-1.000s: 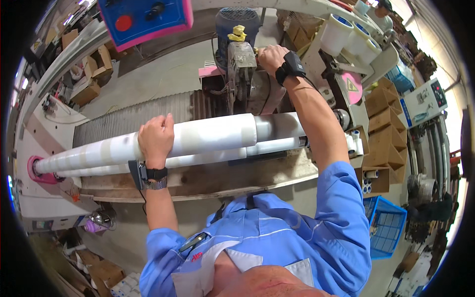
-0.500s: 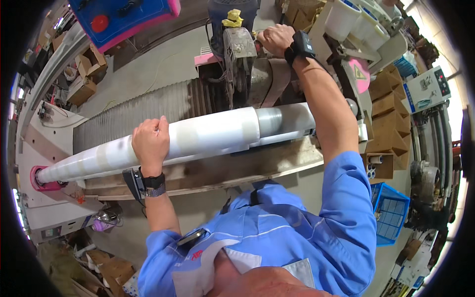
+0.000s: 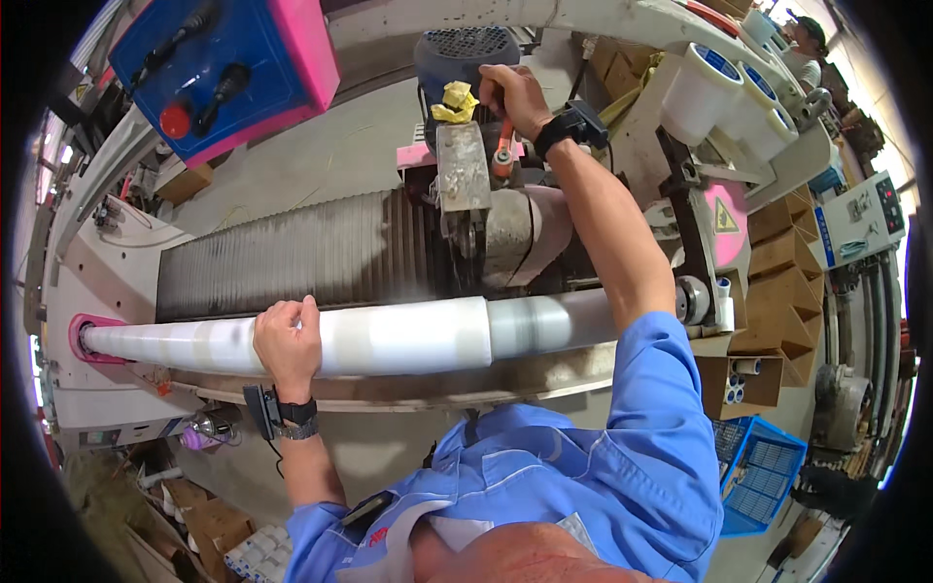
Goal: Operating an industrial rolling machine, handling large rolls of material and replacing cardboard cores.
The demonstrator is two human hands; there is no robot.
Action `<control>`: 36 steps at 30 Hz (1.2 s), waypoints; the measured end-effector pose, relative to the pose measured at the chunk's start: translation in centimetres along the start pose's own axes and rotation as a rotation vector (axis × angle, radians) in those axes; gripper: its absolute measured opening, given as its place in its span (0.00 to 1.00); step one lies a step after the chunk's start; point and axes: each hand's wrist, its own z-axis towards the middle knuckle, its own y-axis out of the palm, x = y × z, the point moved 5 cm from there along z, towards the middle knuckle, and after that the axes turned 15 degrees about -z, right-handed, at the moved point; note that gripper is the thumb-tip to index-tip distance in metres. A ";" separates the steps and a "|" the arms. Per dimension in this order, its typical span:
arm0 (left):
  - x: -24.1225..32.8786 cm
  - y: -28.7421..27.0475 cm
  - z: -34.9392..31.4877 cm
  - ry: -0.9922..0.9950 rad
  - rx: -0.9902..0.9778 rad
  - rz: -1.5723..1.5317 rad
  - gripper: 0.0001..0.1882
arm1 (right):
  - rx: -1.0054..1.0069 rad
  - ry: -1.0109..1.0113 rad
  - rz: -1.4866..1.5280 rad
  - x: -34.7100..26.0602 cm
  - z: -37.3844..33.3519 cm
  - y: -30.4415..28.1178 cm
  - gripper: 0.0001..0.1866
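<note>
A long roll wrapped in white film [image 3: 408, 335] lies across the machine, with a bare metal shaft [image 3: 559, 323] showing past its right end. My left hand [image 3: 289, 342] is closed over the roll left of its middle, thumb pointing away from me. Beyond the roll, my right hand [image 3: 515, 100] is closed round the upper end of an orange lever [image 3: 502, 155]. That lever rises beside the grey blade guard [image 3: 464, 175] of the cutting head. A crumpled yellow cloth [image 3: 455, 102] sits on top of the guard.
A blue control panel with pink sides [image 3: 224, 87] hangs at upper left. Ribbed grey bellows [image 3: 292, 255] cover the rail behind the roll. White film rolls [image 3: 702, 94] stand at upper right, above cardboard boxes [image 3: 777, 282] and a blue crate [image 3: 763, 486].
The view has shifted, bringing the orange lever into sight below my right hand. My right hand appears farther left, nearer the yellow cloth. My left hand stays on the white roll.
</note>
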 end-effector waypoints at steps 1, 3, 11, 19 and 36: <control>0.0 0.0 0.1 -0.027 -0.010 0.010 0.15 | -0.025 0.023 0.106 0.0 0.3 0.3 0.24; -0.1 0.0 0.1 -0.041 -0.001 0.024 0.15 | -0.037 -0.062 0.143 -0.2 0.7 1.0 0.24; -0.8 0.3 -0.1 -0.096 0.029 0.025 0.16 | -0.052 -0.042 0.289 1.0 2.5 2.8 0.22; -0.8 0.1 -0.1 -0.040 0.025 0.027 0.16 | -0.316 0.507 0.223 8.5 -0.7 -2.3 0.15; -1.5 0.1 -0.3 -0.156 0.045 -0.086 0.16 | -0.528 0.580 0.484 11.0 -1.8 1.6 0.12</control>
